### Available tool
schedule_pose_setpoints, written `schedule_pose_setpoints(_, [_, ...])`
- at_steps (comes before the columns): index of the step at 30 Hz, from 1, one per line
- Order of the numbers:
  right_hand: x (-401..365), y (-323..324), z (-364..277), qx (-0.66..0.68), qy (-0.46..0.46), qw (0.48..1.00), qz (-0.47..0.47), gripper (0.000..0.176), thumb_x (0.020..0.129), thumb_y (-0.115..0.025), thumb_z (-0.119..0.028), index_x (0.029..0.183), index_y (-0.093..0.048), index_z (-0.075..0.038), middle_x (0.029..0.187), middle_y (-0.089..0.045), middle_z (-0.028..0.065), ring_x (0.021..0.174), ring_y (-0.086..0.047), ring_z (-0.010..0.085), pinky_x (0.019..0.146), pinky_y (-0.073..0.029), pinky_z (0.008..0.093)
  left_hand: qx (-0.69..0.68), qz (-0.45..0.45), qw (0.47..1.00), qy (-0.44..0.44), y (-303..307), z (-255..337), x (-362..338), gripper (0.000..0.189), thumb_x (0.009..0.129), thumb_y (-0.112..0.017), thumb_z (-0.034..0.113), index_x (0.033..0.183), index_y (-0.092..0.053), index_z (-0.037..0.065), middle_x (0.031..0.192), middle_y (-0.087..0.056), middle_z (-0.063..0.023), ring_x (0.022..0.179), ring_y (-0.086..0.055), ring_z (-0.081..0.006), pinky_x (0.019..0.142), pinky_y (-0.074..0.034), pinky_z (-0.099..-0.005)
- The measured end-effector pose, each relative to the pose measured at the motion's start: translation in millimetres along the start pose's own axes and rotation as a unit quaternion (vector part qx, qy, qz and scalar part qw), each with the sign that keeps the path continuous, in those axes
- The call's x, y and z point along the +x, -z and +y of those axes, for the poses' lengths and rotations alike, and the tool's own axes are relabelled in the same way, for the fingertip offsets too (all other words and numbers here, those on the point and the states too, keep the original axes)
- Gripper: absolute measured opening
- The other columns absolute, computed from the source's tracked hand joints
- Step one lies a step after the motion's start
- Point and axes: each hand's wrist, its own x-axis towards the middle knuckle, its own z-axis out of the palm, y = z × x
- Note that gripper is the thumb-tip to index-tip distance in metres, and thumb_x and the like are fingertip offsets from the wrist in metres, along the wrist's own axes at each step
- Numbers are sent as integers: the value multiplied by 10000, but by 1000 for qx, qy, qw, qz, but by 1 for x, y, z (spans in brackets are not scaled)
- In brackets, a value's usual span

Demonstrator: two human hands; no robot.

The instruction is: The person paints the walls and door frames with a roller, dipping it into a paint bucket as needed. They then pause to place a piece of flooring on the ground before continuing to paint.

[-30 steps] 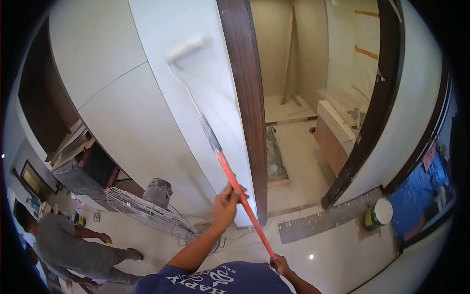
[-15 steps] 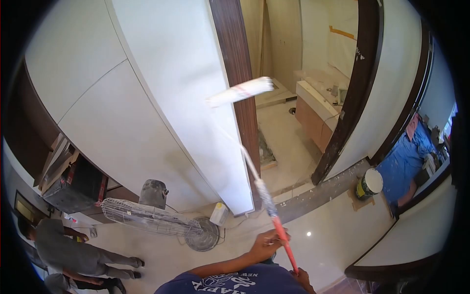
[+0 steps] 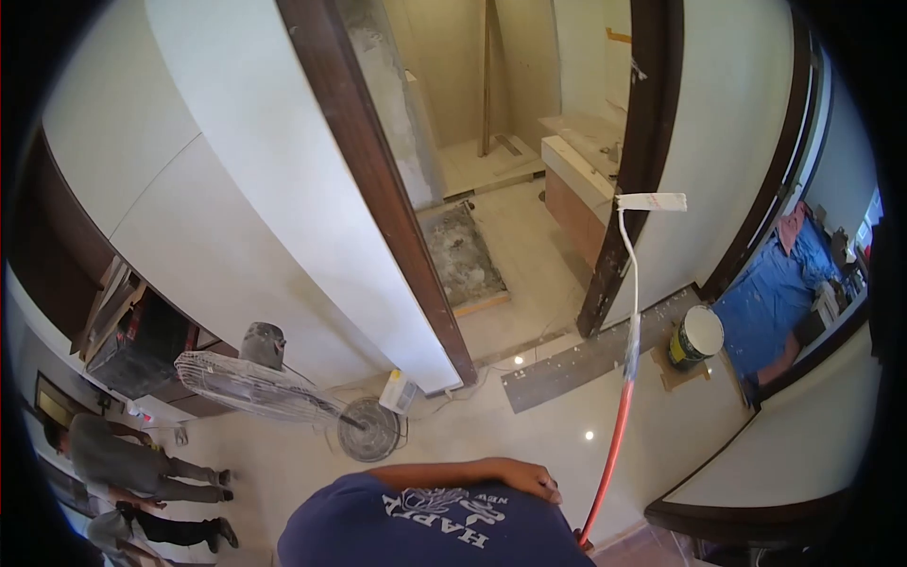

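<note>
My right hand (image 3: 585,542), low at the front of my body and mostly hidden, is closed round the lower end of a paint roller's red pole (image 3: 616,435). Above the red part, the pole has a wrapped section and a thin bent white frame. At its top, the white roller sleeve (image 3: 652,201) stands in front of the dark door frame's right post. My left hand (image 3: 529,478) is off the pole, curled in front of my chest, with nothing visible in it. To the right of the pole stands a paint bucket (image 3: 696,337) with a white top.
A dusty pedestal fan (image 3: 255,383) stands at left, beside a white container (image 3: 398,391). The doorway's dark left post (image 3: 378,180) meets a white wall panel. Blue sheeting (image 3: 770,307) lies at right. Two people (image 3: 142,463) are at lower left. A grey strip (image 3: 557,373) crosses the threshold.
The roller has come off the white wall panel and swung right to the other door post. My left hand has let go of the pole and drawn back to my chest.
</note>
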Motion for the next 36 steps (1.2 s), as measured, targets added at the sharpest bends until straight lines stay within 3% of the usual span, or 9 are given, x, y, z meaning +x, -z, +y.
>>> schedule_pose_setpoints(10, [100,96,64,-54,-26,993,102,564,880,-654,-433,559,-494,3,465,-388,79,464,-370,175,451,-276,435,-81,-48,996,-4,33,34,131,636,1011,-491,490,1331,-552,-57,1370,-574,-166,1279,-507,-225,1096,-351,-316])
schedule_pose_setpoints(16, [156,131,-5,3,-80,995,60,543,932,-606,-432,559,-413,-89,481,-312,-5,471,-308,104,437,-217,361,-105,-67,991,39,84,34,197,690,989,-495,544,1355,-538,-41,1407,-544,-172,1317,-480,-253,1114,-333,-327])
schedule_pose_setpoints(20, [222,146,-27,63,-102,985,127,476,994,-535,-372,609,-365,-150,548,-352,-68,499,-299,50,442,-206,278,-94,-17,995,-21,140,17,249,466,998,-570,382,1186,-667,-33,1222,-664,-153,1164,-589,-226,1027,-423,-332])
schedule_pose_setpoints(24, [291,188,-85,-57,-128,984,108,446,928,-557,-365,759,-674,30,636,-603,113,623,-570,170,592,-436,353,-112,19,993,-39,217,32,294,315,940,-671,260,1116,-714,3,1150,-691,-148,1098,-622,-241,985,-453,-354])
schedule_pose_setpoints(26, [329,204,-111,-115,-40,984,130,427,934,-583,-391,767,-654,-5,549,-513,7,475,-471,110,454,-354,301,-123,58,990,-31,256,43,312,251,909,-689,245,931,-733,-2,935,-703,-90,948,-638,-188,873,-474,-322])
schedule_pose_setpoints(28, [361,217,-190,-137,-145,974,113,430,918,-581,-395,810,-683,9,632,-588,89,567,-567,200,544,-429,357,-56,69,994,60,302,57,324,275,888,-694,275,795,-723,18,838,-689,-61,840,-629,-139,796,-471,-294])
schedule_pose_setpoints(30, [394,229,-228,-223,-171,955,92,466,908,-579,-424,881,-720,20,797,-691,210,752,-680,347,708,-503,434,-27,92,989,111,334,66,332,236,889,-690,266,865,-732,35,836,-693,-57,796,-627,-133,777,-484,-303])
schedule_pose_setpoints(33, [465,240,-232,-239,-111,961,87,400,890,-604,-374,915,-723,7,845,-701,213,819,-691,365,742,-518,454,-4,266,957,119,361,33,347,281,863,-699,314,947,-729,47,872,-711,-87,803,-654,-182,777,-507,-337])
schedule_pose_setpoints(36, [552,242,-228,-223,-110,966,68,367,872,-616,-348,975,-708,-8,857,-707,196,830,-689,371,757,-533,452,247,311,897,193,384,-15,345,356,837,-694,359,1012,-716,50,950,-721,-125,864,-680,-269,812,-523,-370])
